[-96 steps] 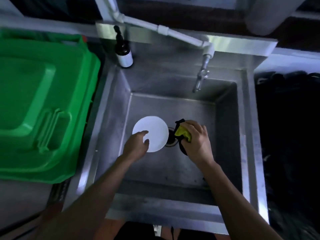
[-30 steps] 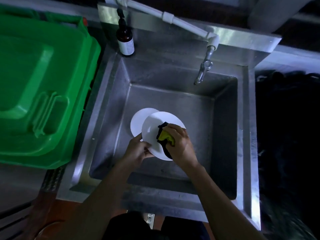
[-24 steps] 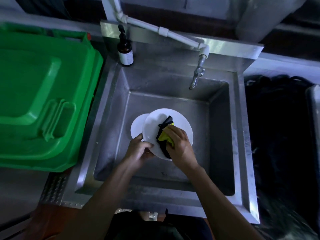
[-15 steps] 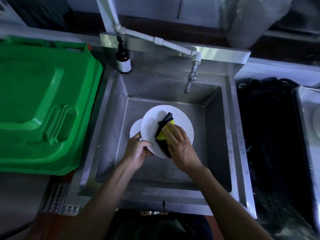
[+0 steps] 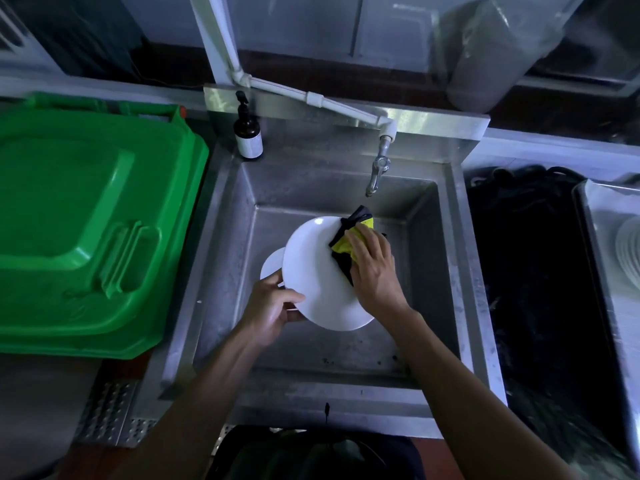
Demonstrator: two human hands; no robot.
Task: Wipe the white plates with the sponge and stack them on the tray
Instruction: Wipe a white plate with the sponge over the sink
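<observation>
- Plates first: I am holding a round white glazed plate (image 5: 313, 271) over the stainless steel sink basin (image 5: 228, 244), at the centre of the frame, tilted so its face is turning toward me.
- My left hand (image 5: 272, 308) is pinching the plate's lower left rim, thumb on the face and fingers curling underneath; my right hand (image 5: 374, 271) is closing around a yellow sponge with a dark scouring side (image 5: 349, 237) and pressing it against the plate's upper right edge.
- I am judging the plate as stiff, brittle and fairly light, likely slick if wet, so I am favouring a rim pinch with fingers supporting it from below, not a fingertip hold.
- The sponge is looking soft and crushable, and it is folding under my fingers, so any firm squeeze is enough.
- A second white plate (image 5: 272, 266) is lying lower in the basin just left of the one I am holding, mostly covered by it; I cannot tell whether more are lying beneath.
- The metal tray (image 5: 588, 216) is being cut off at the right edge of the frame, with a pale stack of plates (image 5: 628, 247) only partly showing, too blurred for counting.
- Wetness on the plate is hard to make out in this dim light.
</observation>
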